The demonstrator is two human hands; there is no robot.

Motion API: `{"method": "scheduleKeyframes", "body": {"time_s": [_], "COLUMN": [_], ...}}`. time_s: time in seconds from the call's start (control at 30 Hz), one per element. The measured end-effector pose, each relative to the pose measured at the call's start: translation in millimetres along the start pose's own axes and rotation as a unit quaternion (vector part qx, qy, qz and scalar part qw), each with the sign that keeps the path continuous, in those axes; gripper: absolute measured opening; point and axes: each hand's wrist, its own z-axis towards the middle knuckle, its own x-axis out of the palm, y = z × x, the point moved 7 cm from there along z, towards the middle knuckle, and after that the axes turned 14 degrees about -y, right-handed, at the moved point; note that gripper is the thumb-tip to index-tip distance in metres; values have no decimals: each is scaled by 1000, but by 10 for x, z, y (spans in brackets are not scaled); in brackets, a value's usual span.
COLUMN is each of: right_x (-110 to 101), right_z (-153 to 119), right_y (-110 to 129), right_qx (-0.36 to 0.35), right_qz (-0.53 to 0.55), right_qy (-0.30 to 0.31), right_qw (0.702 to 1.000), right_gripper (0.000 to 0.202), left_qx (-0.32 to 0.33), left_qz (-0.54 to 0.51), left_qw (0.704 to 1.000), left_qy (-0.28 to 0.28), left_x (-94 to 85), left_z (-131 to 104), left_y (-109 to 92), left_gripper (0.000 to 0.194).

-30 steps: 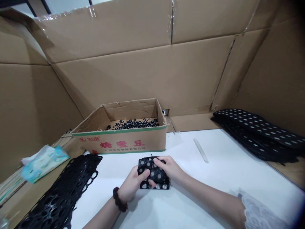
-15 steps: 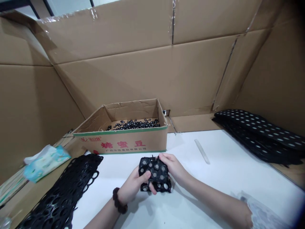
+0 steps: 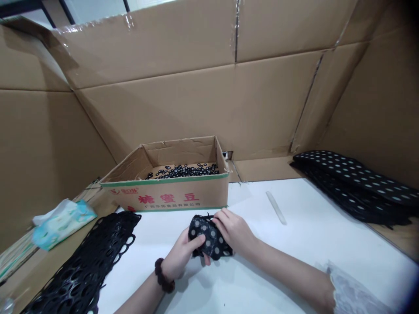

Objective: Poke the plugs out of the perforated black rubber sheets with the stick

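Over the white table, near the middle, a folded black sheet with pale round spots (image 3: pixel 209 237) is held between both hands. My left hand (image 3: pixel 186 250) grips its left side, thumb on top and a fingertip showing beneath. At the sheet's upper right edge my right hand (image 3: pixel 235 229) has its fingers bent and pressed together on the material; its fingertips are partly hidden. A dark fuzzy band circles my left wrist.
Behind the hands a cardboard box (image 3: pixel 170 194) holds many small black rings (image 3: pixel 186 171). Black perforated sheets (image 3: pixel 81 266) and a tissue pack (image 3: pixel 65 222) lie left. A pale strip (image 3: pixel 276 208) and a stack of spotted black sheets (image 3: pixel 356 185) lie right. Cardboard walls (image 3: pixel 183 104) surround the table.
My right hand has moved slightly left and its fingers have curled further over the sheet. The sheet's upper layer has tilted and now covers more of the lower layer.
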Motion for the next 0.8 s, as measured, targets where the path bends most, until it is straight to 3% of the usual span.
{"method": "scheduleKeyframes", "body": {"time_s": [0.1, 0.17, 0.33, 0.47, 0.53, 0.67, 0.8], "right_x": [167, 225, 114, -102, -171, -59, 59], "right_z": [-91, -105, 38, 55, 61, 108, 158], "right_y": [15, -24, -398, -763, -711, -289, -26], "right_qx": [15, 55, 180, 263, 242, 170, 156], "right_qz": [-19, 27, 166, 96, 86, 145, 176], "right_qy": [71, 90, 11, -48, -61, -4, 3], "right_qw": [997, 994, 969, 959, 964, 975, 972], "right_gripper": [26, 24, 26, 27, 26, 24, 26], "left_qx": [-11, -16, -2, -27, -15, -16, -25], "left_qz": [-3, 24, 45, 32, 23, -2, 26], "left_qw": [999, 998, 997, 994, 995, 998, 993], "left_qy": [-49, -62, -62, -105, -97, -61, -108], "left_x": [-63, -83, -88, -190, -194, -121, -159], "left_z": [23, 34, 41, 36, 39, 24, -7], "left_y": [39, 71, 71, 88, 88, 135, 141], "left_gripper": [24, 22, 13, 8, 8, 12, 31]}}
